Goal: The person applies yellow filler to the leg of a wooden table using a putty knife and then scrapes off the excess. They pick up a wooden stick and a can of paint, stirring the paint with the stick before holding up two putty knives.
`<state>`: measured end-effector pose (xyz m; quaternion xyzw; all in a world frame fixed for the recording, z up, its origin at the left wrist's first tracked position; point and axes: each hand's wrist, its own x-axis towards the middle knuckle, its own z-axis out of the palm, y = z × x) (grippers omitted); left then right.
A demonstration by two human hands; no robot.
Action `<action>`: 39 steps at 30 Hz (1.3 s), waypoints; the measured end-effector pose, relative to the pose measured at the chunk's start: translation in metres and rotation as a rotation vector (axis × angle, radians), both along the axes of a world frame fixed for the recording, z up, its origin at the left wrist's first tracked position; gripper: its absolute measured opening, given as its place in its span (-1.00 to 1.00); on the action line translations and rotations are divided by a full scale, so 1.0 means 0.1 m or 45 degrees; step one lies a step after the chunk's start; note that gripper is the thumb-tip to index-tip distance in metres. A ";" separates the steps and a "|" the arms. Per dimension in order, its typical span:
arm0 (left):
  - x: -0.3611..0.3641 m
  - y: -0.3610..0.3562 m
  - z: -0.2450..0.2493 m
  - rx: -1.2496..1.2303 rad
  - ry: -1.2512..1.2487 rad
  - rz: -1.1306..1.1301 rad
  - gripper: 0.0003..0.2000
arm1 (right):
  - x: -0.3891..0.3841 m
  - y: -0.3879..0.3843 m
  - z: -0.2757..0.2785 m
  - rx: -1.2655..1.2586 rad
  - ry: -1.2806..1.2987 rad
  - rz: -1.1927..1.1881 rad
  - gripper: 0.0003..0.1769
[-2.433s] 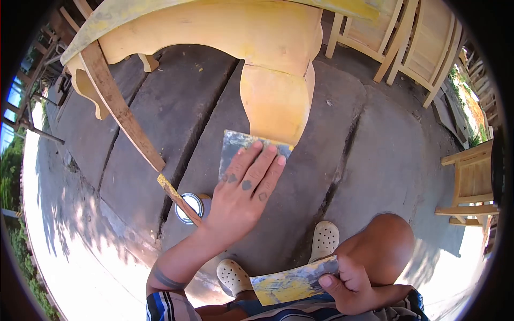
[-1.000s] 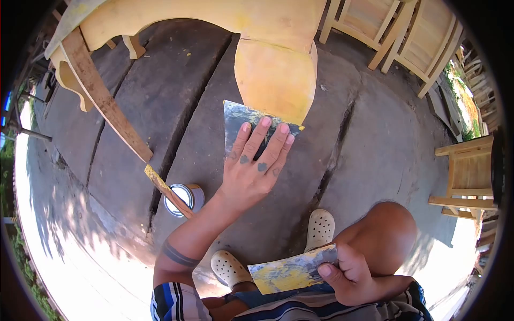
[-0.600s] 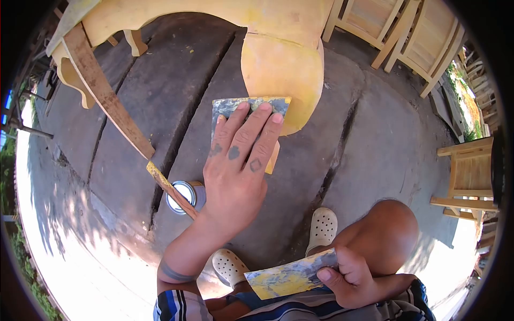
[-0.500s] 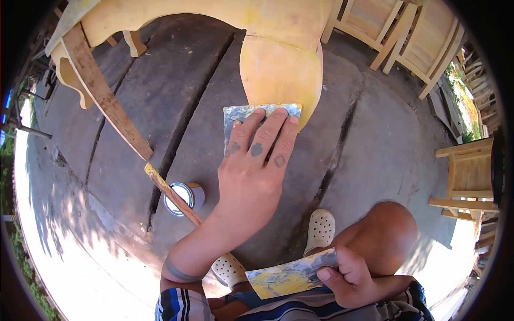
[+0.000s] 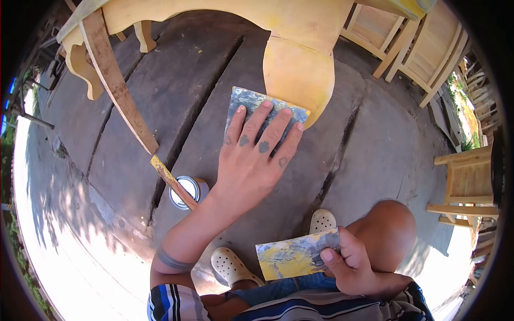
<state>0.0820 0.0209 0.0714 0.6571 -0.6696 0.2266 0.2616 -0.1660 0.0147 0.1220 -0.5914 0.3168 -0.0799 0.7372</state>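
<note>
My left hand (image 5: 251,160) grips a flat, rectangular putty spreader (image 5: 242,99) smeared grey, white and yellow. Its fingers lie spread over the upper face, and the thumb is hidden. The spreader's far edge overlaps the lower end of a curved, pale yellow wooden furniture leg (image 5: 300,75). Low in the view, my right hand (image 5: 350,265) pinches a second flat plate (image 5: 292,257) by its right end, thumb on top. Yellow and grey putty is smeared across that plate, which sits over my lap, left of my bare knee.
A round metal tin (image 5: 202,187) stands on the dark slab floor (image 5: 214,134), partly behind a wooden strip (image 5: 160,167) and near my left forearm. A curved wooden rail (image 5: 115,80) runs down the left. Wooden chairs (image 5: 428,48) stand upper right, another chair (image 5: 466,176) far right.
My left hand's fingers have spread, and its spreader has tilted and come off more of the leg toward the left. The right hand's plate has risen slightly. The furniture has shifted right in view.
</note>
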 end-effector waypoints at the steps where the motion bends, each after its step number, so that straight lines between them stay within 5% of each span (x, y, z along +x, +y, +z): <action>1: 0.01 -0.01 -0.09 -0.005 -0.012 -0.006 -0.52 | 0.02 -0.03 -0.01 -0.038 -0.045 0.016 -0.82; 4: 0.03 -0.02 -0.58 0.039 -0.040 -0.034 -0.56 | -0.03 -0.08 -0.07 -0.113 -0.018 0.107 -0.74; 7: 0.07 0.19 -1.03 0.426 -0.015 -0.054 -0.54 | 0.02 -0.08 -0.08 0.070 -0.081 0.009 -0.73; 12: 0.13 0.04 -0.43 -0.045 0.106 -0.082 -0.41 | 0.05 -0.08 -0.16 -0.009 -0.045 0.046 -0.71; 16: 0.30 0.09 -0.70 0.179 -0.132 -0.135 -0.40 | 0.13 -0.14 -0.28 0.049 -0.094 -0.058 -0.67; 19: 0.39 0.34 -0.60 0.659 0.285 -0.127 -0.43 | 0.20 -0.18 -0.31 0.153 -0.198 -0.307 -0.65; 22: 0.37 0.56 0.05 0.273 1.739 -0.096 -0.52 | 0.28 -0.24 -0.31 0.179 -0.348 -0.577 -0.64; 25: 0.19 0.80 0.39 0.048 2.168 -0.331 -0.62 | 0.40 -0.27 -0.28 0.229 -0.435 -0.778 -0.69; 31: -0.05 0.82 0.29 -0.027 1.520 -0.576 -0.64 | 0.54 -0.18 -0.23 0.200 -0.642 -0.801 -0.65; 32: -0.08 0.79 0.31 -0.016 1.351 -0.720 -0.48 | 0.57 -0.15 -0.23 0.178 -0.655 -0.806 -0.65; 39: -0.23 0.70 0.05 0.035 1.222 -0.670 -0.28 | 0.63 -0.12 -0.25 0.055 -0.678 -0.804 -0.67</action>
